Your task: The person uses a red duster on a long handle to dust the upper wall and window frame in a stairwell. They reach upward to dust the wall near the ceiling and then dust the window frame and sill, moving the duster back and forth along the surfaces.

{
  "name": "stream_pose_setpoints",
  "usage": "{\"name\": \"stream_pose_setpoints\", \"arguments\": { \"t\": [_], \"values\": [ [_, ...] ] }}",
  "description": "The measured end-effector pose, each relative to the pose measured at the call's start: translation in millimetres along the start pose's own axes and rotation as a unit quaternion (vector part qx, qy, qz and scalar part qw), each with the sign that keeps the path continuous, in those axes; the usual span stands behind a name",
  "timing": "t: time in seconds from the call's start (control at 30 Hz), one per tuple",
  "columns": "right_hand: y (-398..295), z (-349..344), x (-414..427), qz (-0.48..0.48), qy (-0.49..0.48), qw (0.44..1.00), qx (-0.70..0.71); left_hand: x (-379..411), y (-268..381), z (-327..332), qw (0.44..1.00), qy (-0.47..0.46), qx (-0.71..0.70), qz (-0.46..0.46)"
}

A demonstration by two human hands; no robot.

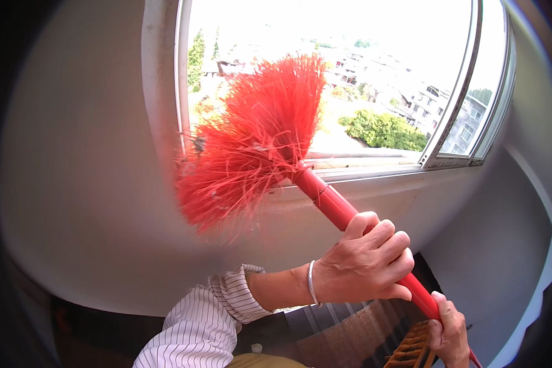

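Observation:
A brush with splayed red bristles point(257, 133) is raised before the window, tilted with its head to the upper left. Bits of grey fluff point(198, 143) cling to the bristles. My left hand point(365, 262), with a silver bangle at the wrist, is wrapped around the brush's red handle point(335, 207) below the head. Farther down the same pole, my right hand point(451, 329) grips it near the bottom right. The pole's lower end runs out past that hand, mostly hidden.
The white-framed sliding window point(451, 92) shows trees and buildings outside. Its sill point(372, 184) runs behind the brush. A pale wall point(83, 161) curves along the left. Below are stair steps point(322, 317) and a brown wooden railing point(409, 345).

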State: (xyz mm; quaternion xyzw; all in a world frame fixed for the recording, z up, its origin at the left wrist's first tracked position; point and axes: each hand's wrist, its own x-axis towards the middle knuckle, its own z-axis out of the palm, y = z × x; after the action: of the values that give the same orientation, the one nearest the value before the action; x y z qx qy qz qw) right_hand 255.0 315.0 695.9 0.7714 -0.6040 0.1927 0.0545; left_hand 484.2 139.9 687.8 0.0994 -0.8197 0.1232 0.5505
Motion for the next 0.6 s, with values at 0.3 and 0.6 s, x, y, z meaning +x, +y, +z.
{"name": "stream_pose_setpoints", "arguments": {
  "t": [0.3,0.6],
  "values": [
    [40,33,-36,0.121,0.239,0.950,-0.162,87,-18,130,0.976,-0.005,-0.151,0.154],
    [24,62,-29,0.088,0.209,0.951,0.211,-18,4,33,0.976,0.144,-0.161,0.020]
  ]
}}
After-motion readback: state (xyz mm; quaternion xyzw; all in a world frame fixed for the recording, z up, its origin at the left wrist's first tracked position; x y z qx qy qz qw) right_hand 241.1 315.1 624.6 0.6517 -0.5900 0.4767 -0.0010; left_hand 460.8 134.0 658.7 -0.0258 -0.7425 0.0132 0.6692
